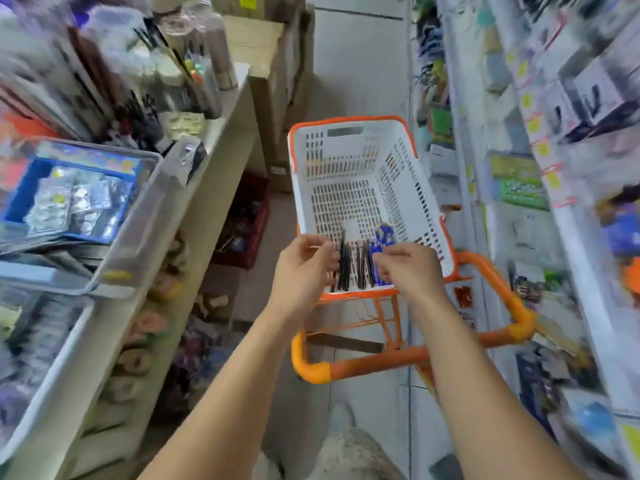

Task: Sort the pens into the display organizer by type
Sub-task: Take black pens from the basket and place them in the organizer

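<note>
Basket (363, 157) sits on the cart (408, 358) dead ahead, pens (349, 265) inside at its near end, shelves (194, 188) either side.

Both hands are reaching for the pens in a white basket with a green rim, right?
Not quite: the head view shows the basket's rim is orange, not green. Otherwise yes: the left hand and right hand are at the pens in the white basket.

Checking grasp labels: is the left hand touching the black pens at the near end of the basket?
Cannot tell. In the head view the left hand overlaps the black pens in the white basket, but motion blur hides whether its fingertips touch them.
</note>
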